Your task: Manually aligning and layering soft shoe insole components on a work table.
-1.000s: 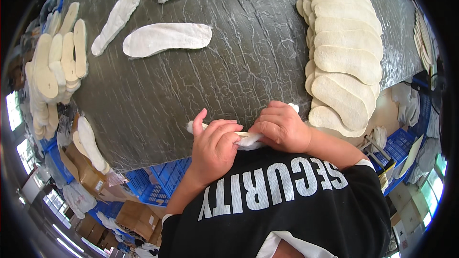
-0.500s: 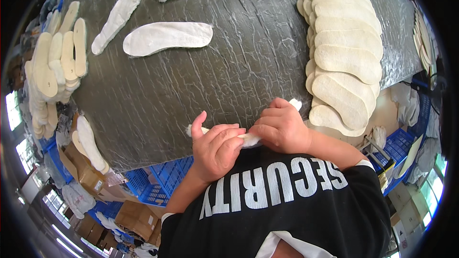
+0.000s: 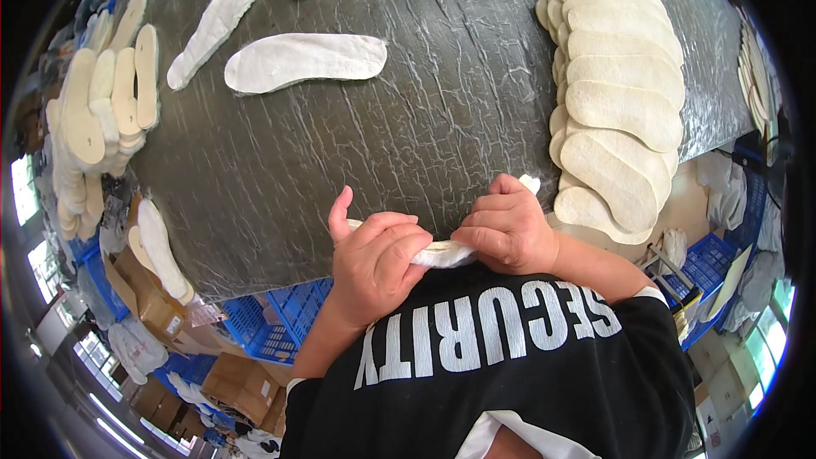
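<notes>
- Left hand (image 3: 376,262) — pinching the insole (image 3: 444,256), which spans both hands by the table (image 3: 425,136) edge
- Right hand (image 3: 512,228) — grasping its right part
- Stack (image 3: 625,102) — on the table, beyond the right hand

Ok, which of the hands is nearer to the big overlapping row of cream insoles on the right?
Right. The right hand is just left of the near end of the cream insoles; the left hand is farther left, past the right hand.
</notes>
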Motion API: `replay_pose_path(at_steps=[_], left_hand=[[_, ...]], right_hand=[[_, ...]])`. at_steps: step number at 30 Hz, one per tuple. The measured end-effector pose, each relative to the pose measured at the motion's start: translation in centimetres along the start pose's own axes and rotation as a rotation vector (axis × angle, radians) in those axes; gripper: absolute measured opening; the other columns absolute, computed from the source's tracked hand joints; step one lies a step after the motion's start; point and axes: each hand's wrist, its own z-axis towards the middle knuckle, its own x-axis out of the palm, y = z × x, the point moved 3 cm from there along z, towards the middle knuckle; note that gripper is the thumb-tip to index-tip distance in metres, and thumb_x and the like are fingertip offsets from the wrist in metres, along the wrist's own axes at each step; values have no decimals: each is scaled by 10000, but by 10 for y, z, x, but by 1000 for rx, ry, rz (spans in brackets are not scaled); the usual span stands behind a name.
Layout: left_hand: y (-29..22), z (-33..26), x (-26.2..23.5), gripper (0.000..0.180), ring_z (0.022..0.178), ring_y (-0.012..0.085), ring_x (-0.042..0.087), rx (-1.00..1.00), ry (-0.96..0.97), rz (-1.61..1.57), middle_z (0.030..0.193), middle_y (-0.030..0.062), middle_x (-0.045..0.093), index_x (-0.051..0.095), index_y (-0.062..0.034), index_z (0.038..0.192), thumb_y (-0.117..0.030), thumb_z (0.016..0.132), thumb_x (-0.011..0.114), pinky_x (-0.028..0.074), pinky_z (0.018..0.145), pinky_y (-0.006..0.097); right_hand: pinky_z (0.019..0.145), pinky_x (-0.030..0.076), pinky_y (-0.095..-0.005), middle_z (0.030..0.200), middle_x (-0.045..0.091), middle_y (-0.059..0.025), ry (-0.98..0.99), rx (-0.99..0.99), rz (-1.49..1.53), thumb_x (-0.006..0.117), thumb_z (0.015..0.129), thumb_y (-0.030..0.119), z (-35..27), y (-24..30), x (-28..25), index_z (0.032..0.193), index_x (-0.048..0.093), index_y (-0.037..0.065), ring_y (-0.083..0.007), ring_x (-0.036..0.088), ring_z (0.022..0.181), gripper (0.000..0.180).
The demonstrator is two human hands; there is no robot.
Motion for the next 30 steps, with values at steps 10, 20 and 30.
replay_pose_path(at_steps=[10, 20, 30], left_hand=[[38, -12, 28, 225, 772, 222, 619, -157, 6, -77, 748, 6, 634, 643, -93, 885, -103, 681, 737, 304, 1035, 517], [72, -35, 74, 834, 1440, 302, 238, -146, 244, 292, 1538, 146, 295, 419, 5, 1389, -463, 751, 683, 102, 1130, 616], [90, -42, 87, 903, 1419, 297, 269, -231, 352, 391, 1529, 118, 308, 386, -16, 1412, -414, 692, 758, 139, 1114, 630]], right_hand=[[638, 385, -343, 688, 578, 27, 256, 117, -111, 712, 708, 266, 6, -19, 17, 855, 612, 91, -181, 563, 630, 250], [1165, 68, -544, 1538, 304, -128, 458, 161, -427, 526, 729, 685, -24, -43, 72, 1448, 378, 49, -309, 206, 1454, 972], [1156, 95, -536, 1559, 229, -162, 643, 252, -361, 543, 705, 738, -16, -48, 74, 1475, 342, 83, -338, 155, 1461, 1030]])
